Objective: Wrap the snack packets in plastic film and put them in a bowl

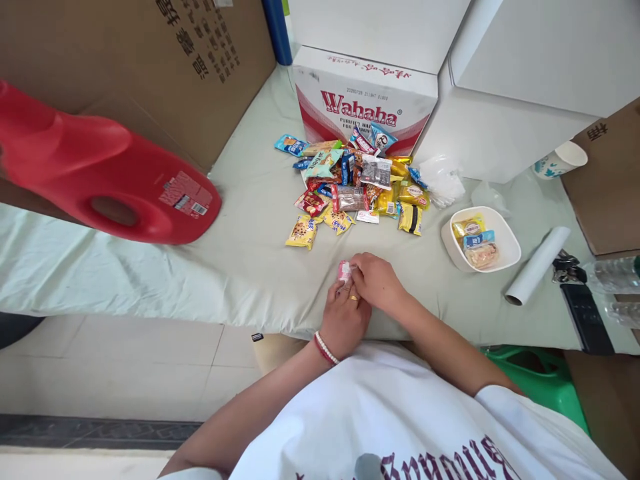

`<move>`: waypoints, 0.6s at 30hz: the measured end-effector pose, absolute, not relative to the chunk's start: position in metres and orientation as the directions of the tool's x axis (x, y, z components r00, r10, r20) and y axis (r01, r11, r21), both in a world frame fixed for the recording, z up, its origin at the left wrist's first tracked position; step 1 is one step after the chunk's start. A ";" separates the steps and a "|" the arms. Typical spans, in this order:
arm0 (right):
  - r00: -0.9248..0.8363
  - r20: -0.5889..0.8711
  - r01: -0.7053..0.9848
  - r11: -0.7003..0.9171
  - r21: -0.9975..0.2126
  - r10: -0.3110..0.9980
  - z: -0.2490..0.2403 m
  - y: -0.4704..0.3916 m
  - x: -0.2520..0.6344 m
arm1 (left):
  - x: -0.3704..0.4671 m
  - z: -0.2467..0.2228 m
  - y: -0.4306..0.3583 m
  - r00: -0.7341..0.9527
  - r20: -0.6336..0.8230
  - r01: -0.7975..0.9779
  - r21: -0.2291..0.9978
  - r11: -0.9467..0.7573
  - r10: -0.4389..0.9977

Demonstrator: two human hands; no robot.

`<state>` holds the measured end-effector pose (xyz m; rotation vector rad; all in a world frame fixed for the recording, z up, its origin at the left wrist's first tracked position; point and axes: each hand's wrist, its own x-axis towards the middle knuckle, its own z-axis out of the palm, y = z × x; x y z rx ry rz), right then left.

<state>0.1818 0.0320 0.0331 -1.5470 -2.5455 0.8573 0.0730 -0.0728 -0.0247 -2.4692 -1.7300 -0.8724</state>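
Close to the table's front edge, a small pink-and-white wrapped packet is pinched between both of my hands. My left hand, with a ring and bracelets, closes on it from below. From the right, my right hand has its fingertips closed at the packet's side, touching the left fingers. Part of the packet is hidden by the fingers. Beyond my hands lies a heap of packaged snacks, with yellow cookie packets at its near edge. A white bowl with several snack packets stands to the right.
A large red jug stands at the left. Behind the heap is a Wahaha box. Crumpled clear plastic, a paper cup, a white roll, keys and a black phone-like object are on the right.
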 end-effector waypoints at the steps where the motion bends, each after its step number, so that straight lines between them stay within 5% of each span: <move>1: -0.519 -0.250 0.810 0.377 -0.450 0.817 0.030 0.031 0.177 | 0.068 -0.023 -0.076 0.218 0.427 0.848 0.363 -0.387 0.878; 7: -0.604 -0.155 0.747 0.487 -0.453 0.782 0.021 0.011 0.184 | 0.045 -0.023 -0.077 -0.284 0.251 0.810 0.579 0.092 0.925; 13: -0.737 -0.041 0.626 0.659 -0.417 0.674 0.024 -0.016 0.195 | 0.053 -0.023 -0.055 -0.279 0.078 0.574 0.813 0.101 0.957; 18: -0.569 -0.002 0.789 0.545 -0.283 0.823 0.003 -0.031 0.192 | 0.058 0.008 -0.057 -0.234 -0.074 0.304 0.942 0.145 0.969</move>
